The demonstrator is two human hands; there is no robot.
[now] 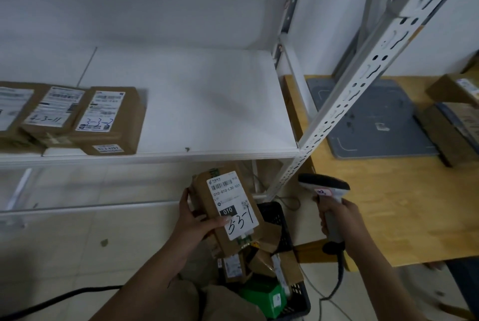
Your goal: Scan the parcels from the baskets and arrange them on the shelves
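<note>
Over the black basket point(281, 219), the left hand point(193, 219) grips a brown parcel point(228, 210), label up, marked 5-3-1. Just to its right, the right hand point(337, 213) is wrapped around a scanner point(325, 188). Beyond, the white shelf point(207, 102) carries three labelled boxes point(108, 121) on its left.

Open shelf board point(207, 102) right of three boxes point(77, 118); slotted upright point(344, 102) at its right edge.
</note>
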